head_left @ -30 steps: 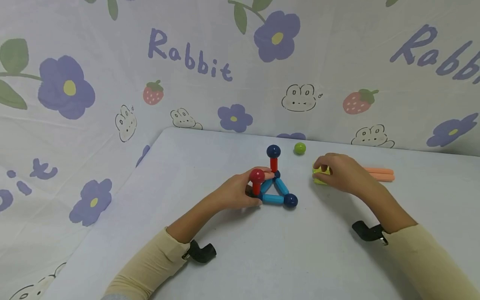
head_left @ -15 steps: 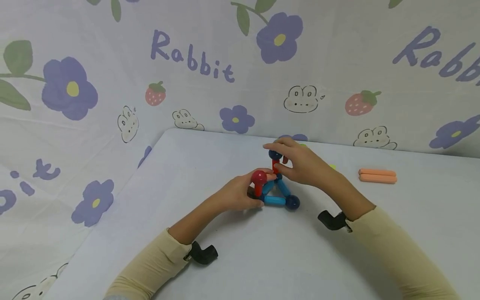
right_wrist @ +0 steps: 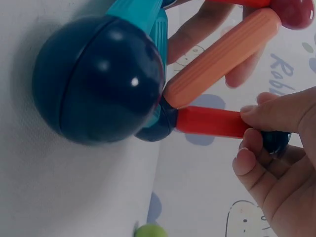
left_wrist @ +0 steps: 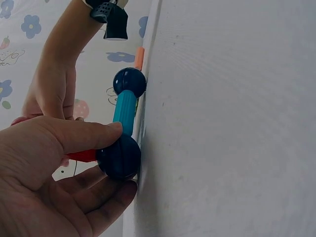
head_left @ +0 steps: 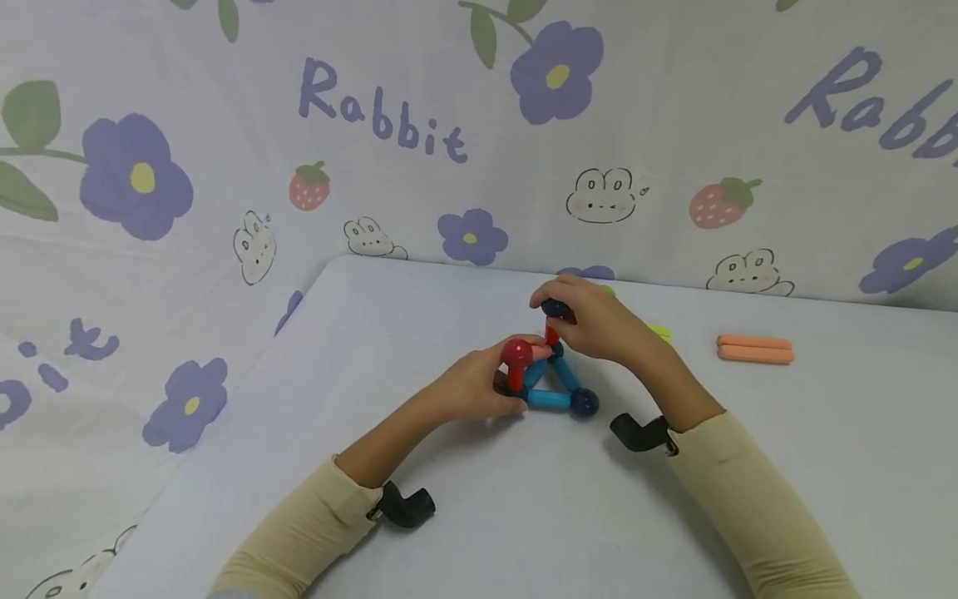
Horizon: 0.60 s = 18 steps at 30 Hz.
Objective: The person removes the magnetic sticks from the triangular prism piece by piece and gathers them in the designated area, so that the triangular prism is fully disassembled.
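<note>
A ball-and-rod building toy stands on the white table, with blue rods (head_left: pixel 550 400) forming a triangle between dark blue balls. My left hand (head_left: pixel 479 383) grips the dark blue ball (left_wrist: pixel 119 158) at the left corner, thumb on one side and fingers curled on the other. Above that corner a red ball (head_left: pixel 517 353) tops a short red rod. From the far corner another red rod (right_wrist: pixel 212 122) stands up. My right hand (head_left: pixel 599 320) holds its top end and the dark blue ball (right_wrist: pixel 275 141) there. An orange rod (right_wrist: pixel 224 57) slants from the far corner to the red ball.
Two orange rods (head_left: pixel 754 349) lie side by side at the right. Behind my right hand, yellow-green rods (head_left: pixel 660 332) and a green ball (head_left: pixel 607 290) are partly hidden. A printed cloth hangs along the table's back edge. Each sleeve carries a black wrist camera (head_left: pixel 639 433).
My right hand has moved left from the yellow-green rods to the far upright and now grips its top ball. The left hand keeps its hold on the left corner.
</note>
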Each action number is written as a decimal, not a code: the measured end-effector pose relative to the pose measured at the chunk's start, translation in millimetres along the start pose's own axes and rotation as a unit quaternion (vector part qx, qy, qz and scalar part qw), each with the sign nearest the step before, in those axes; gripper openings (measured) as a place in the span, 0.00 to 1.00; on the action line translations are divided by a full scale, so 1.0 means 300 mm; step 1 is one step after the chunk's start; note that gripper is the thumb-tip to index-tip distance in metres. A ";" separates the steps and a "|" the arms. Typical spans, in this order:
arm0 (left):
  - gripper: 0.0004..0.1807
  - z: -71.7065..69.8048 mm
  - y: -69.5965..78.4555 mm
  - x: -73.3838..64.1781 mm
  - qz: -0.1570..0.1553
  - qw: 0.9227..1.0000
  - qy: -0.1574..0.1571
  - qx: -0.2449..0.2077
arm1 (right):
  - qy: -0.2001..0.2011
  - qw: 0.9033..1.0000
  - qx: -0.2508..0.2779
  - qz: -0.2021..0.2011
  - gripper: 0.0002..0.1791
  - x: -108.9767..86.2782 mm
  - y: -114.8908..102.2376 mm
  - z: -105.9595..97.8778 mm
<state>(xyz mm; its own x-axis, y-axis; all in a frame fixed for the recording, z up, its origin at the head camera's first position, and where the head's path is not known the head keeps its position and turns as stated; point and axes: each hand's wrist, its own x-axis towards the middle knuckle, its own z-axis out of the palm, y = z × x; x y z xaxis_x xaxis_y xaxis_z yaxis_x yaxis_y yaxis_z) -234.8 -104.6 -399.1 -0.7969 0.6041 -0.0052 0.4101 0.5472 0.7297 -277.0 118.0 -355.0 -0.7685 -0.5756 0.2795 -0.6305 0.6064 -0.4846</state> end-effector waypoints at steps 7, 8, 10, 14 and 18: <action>0.47 0.000 0.004 -0.001 0.005 1.000 0.001 -0.001 | -0.003 1.000 0.026 0.014 0.15 -0.001 0.014 0.001; 0.47 0.000 0.004 -0.001 0.004 1.000 0.001 0.000 | -0.005 0.999 0.034 0.020 0.15 -0.001 0.016 0.002; 0.47 0.000 0.005 -0.001 0.000 1.000 0.001 0.003 | -0.008 0.998 0.053 0.034 0.16 -0.001 0.024 0.003; 0.47 -0.001 0.006 0.000 -0.002 1.000 0.004 0.007 | -0.011 0.994 0.090 0.061 0.18 -0.001 0.046 0.001; 0.47 0.000 0.006 0.003 0.002 1.000 0.000 0.005 | -0.012 0.993 0.104 0.060 0.17 0.002 0.067 -0.005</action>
<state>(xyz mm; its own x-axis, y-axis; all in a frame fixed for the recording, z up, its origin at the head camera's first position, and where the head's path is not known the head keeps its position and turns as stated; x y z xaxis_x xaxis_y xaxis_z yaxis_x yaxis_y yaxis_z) -234.6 -103.0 -397.8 -0.7955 0.6059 -0.0014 0.4182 0.5507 0.7224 -290.4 130.8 -363.2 -0.8327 -0.5201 0.1901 -0.4954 0.5465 -0.6752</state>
